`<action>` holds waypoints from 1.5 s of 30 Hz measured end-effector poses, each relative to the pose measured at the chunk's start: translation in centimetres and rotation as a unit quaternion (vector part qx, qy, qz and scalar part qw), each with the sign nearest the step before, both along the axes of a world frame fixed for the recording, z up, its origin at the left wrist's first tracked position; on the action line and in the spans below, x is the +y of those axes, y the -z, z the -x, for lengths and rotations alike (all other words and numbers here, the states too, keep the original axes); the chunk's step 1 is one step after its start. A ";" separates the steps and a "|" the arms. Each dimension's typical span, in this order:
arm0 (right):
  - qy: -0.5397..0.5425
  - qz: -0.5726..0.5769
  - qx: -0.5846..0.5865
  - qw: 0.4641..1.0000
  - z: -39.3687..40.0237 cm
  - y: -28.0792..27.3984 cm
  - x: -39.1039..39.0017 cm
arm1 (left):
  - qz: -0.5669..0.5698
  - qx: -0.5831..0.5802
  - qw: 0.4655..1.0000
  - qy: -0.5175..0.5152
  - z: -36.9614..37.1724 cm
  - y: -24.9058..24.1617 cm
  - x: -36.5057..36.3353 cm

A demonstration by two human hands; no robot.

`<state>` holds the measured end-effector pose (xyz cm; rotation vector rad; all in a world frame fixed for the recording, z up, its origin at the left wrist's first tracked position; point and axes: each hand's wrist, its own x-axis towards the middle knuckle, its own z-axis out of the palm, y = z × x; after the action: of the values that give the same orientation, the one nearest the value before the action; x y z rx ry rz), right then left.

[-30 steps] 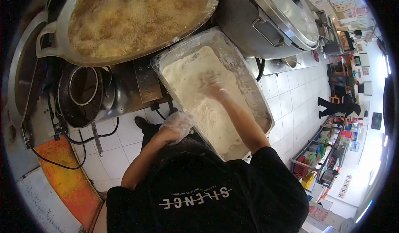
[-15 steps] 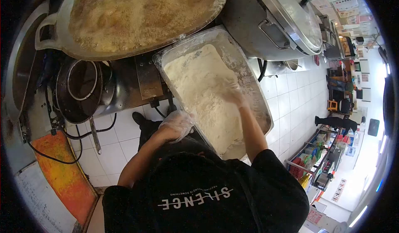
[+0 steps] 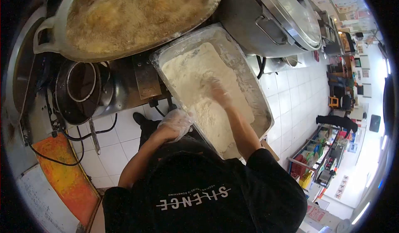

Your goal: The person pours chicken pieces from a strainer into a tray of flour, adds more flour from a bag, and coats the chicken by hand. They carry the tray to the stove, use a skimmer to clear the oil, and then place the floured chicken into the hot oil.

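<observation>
A deep metal tray (image 3: 258, 102) holds a thick bed of white flour (image 3: 189, 69), loose and crumbly in the middle. My right hand (image 3: 217, 92) is in the flour near the tray's centre, dusted white and smeared by motion, so its fingers and anything under them cannot be made out. At the tray's left side, my left hand (image 3: 176, 124) wears a clear plastic glove. Its fingers are curled against the rim there and seem to grip it; the loose plastic partly hides them.
Beyond the tray, a wide pan (image 3: 45, 46) of bubbling oil stands at upper left, close to its rim. A large lidded pot (image 3: 245, 25) rises at upper right. Left are a dark pot (image 3: 62, 104) with a strainer (image 3: 68, 81) and cables. White floor tiles (image 3: 286, 104) lie right.
My right hand has moved left and slightly away from my body through the flour. My left hand stays at the tray's rim. The view has shifted slightly.
</observation>
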<state>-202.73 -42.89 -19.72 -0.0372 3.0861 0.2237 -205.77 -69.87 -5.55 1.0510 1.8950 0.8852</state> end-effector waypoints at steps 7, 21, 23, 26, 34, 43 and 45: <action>-0.162 -0.563 0.221 0.779 0.9 5.6 7.4 | 0.001 -0.020 1.000 0.003 -0.3 0.4 0.0; 0.118 0.491 0.064 0.861 4.4 -31.5 1.3 | -0.038 -0.010 0.995 -0.088 -1.7 3.2 -0.8; 0.154 0.448 0.100 0.875 6.3 -37.1 -2.5 | -0.071 0.024 0.993 -0.093 -2.6 6.3 -0.7; 0.118 0.378 0.101 0.913 10.2 -40.5 -5.4 | -0.050 0.093 0.994 -0.021 -2.2 5.7 -0.5; -0.107 0.066 0.063 0.990 19.4 -37.6 -6.3 | -0.069 0.242 0.965 0.079 -1.3 3.0 -0.2; 0.078 0.311 0.157 0.934 10.8 -39.3 -4.4 | -0.001 0.076 0.997 0.001 -0.7 -2.1 -0.6; 0.166 0.390 0.133 0.896 7.8 -36.1 -3.6 | 0.009 0.093 0.996 -0.011 -1.0 -1.6 -0.5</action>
<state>-210.51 -46.50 16.34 0.5217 3.1212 -1.0983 -204.80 -70.33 -3.93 1.1374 2.0683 0.8046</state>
